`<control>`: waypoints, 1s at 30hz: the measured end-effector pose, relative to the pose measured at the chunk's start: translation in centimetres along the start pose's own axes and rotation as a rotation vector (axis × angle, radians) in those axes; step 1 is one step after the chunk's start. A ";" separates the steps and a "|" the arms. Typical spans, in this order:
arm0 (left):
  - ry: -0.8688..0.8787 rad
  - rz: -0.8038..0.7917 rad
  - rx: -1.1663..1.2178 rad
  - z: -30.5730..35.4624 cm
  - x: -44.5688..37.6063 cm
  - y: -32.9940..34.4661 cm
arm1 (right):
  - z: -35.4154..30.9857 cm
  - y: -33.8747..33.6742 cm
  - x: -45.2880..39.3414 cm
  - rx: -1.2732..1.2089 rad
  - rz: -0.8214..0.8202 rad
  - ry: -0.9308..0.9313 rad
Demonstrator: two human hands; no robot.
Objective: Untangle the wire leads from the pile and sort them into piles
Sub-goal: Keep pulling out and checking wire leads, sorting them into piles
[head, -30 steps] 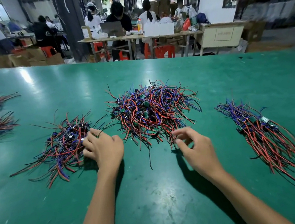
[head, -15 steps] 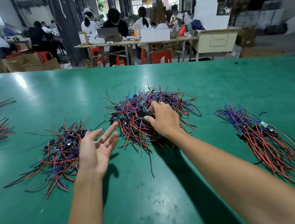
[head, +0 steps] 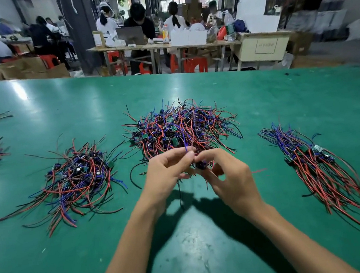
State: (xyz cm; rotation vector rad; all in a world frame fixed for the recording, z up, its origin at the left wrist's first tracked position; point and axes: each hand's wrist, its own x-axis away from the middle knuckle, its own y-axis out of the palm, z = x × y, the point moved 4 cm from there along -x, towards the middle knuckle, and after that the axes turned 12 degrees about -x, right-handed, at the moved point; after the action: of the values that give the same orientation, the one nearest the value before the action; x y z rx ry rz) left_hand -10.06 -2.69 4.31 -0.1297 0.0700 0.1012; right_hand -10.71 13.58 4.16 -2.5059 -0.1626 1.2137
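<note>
Separation is the step in hand: I judge that one wire lead is being worked free at the near edge of the tangled pile in the centre of the frame. My left hand and my right hand meet just below that pile, above the green table.

Left hand: fingers curled, thumb and forefinger pinching a blue strand that stands up from the fingertips. Right hand: fingers curled round a small dark part of the same lead, with a red strand trailing out to the right. Whether that lead is fully clear of the pile, I cannot tell; other strands lie close behind my fingers.

Sorted piles lie on either side: a loose pile at centre left, and a straighter bundle at centre right, both well apart from my hands. More wires show at the left edge.

Next move, as I judge it: draw the strands straight, check that none snags, then carry the lead to the matching pile.
</note>
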 end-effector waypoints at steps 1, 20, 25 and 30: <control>0.022 -0.008 0.010 0.0 0.1 0.0 | 0.2 -0.5 0.5 -0.002 -0.007 0.050; 0.163 0.899 0.389 -0.3 -0.2 -10.2 | 1.8 -2.7 2.2 0.085 0.005 0.385; 0.050 1.099 -0.755 -3.2 1.3 -12.7 | 2.6 -1.1 3.1 0.105 -0.149 0.445; -0.331 0.910 -1.035 -4.0 1.1 -12.8 | 2.3 -0.3 2.6 0.191 -0.114 0.414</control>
State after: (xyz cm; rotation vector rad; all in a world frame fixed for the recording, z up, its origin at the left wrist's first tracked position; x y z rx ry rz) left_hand -7.92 -15.71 1.87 -1.1106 -0.2699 1.0675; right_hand -10.83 15.12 1.01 -2.4764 -0.0784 0.6151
